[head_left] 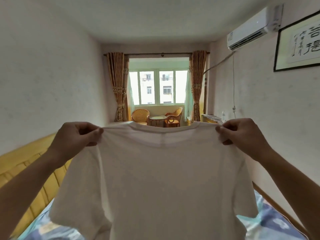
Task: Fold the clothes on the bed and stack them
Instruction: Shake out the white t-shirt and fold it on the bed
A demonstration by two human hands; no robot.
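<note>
1. My left hand (78,134) pinches one shoulder of the white shirt (155,179).
2. My right hand (242,132) pinches the other shoulder.
3. The shirt hangs spread between my hands, held up above the bed (277,222).
4. The window (158,87) shows above its collar.

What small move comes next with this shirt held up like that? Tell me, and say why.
Probably lower the white T-shirt flat onto the bed. The left hand and right hand pinch its shoulders, and it hangs spread open in the air, unfolded; folding likely needs it lying flat first.
</note>
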